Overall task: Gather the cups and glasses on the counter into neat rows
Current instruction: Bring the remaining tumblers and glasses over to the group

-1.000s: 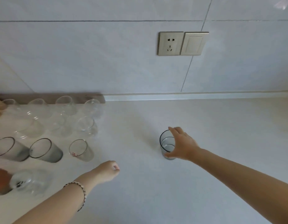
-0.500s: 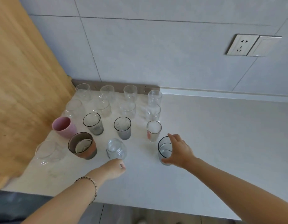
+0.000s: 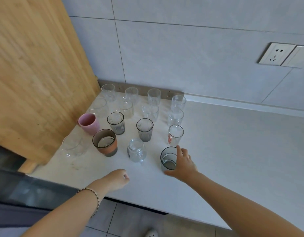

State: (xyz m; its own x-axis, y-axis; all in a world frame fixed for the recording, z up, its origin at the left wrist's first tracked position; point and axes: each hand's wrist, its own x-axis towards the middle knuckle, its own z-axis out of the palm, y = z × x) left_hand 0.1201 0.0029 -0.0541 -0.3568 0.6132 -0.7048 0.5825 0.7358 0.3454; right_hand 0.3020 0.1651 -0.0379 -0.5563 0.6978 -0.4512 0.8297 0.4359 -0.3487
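Several cups and glasses stand in rows at the left end of the white counter (image 3: 233,151). My right hand (image 3: 182,163) is wrapped around a dark-rimmed grey glass (image 3: 168,159) standing at the right end of the front row. To its left sit a clear jar-shaped mug (image 3: 136,150), a brown cup with an orange band (image 3: 105,142) and a clear glass (image 3: 72,147). Behind are two ribbed grey glasses (image 3: 116,123) (image 3: 144,129), a pink cup (image 3: 88,123) and a clear glass with red print (image 3: 175,135). My left hand (image 3: 118,179) rests fisted on the counter, holding nothing.
A tall wooden panel (image 3: 37,74) bounds the counter on the left. A tiled wall with a socket and switch (image 3: 276,54) rises behind. The counter's front edge (image 3: 147,209) runs just below my wrists, with floor tiles beneath. Bare counter stretches to the right.
The right hand has slid the grey glass leftwards across the counter into line with the front row. The view has swung left and down. The left fist has stayed near the counter's edge.
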